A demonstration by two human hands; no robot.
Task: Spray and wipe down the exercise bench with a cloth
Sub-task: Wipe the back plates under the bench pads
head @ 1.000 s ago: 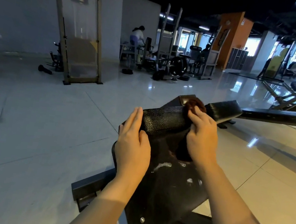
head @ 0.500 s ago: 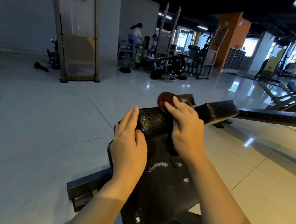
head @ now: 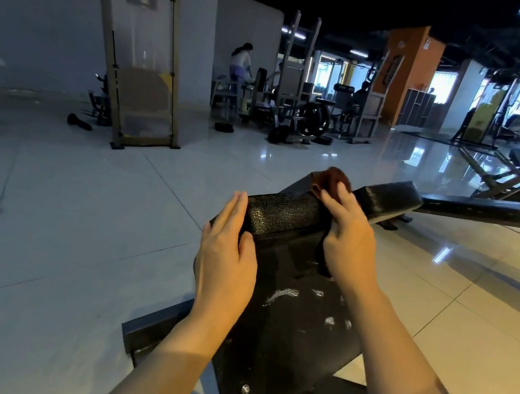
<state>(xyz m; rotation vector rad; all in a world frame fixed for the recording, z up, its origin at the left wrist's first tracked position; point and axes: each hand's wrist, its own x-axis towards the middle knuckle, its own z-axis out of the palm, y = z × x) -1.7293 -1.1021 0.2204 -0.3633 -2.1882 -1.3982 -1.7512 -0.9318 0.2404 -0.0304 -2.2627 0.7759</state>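
A black padded exercise bench (head: 286,320) rises in front of me, its textured top edge (head: 283,215) level with my hands. My left hand (head: 225,256) lies flat on the bench's left side, fingers straight. My right hand (head: 347,241) presses a dark brown cloth (head: 333,177) against the top edge, fingers laid over it. Part of the cloth hangs below that hand. White streaks mark the pad (head: 284,294) below my hands. No spray bottle is in view.
A black seat pad (head: 387,200) and frame bar (head: 474,210) stretch to the right. Glossy tiled floor (head: 58,233) surrounds the bench. A tall framed panel (head: 138,51) stands far left; weight machines (head: 299,114) and a person (head: 240,67) are at the back.
My right hand slid the cloth left along the top edge, then back right and up. My left hand stayed flat on the bench's left side.
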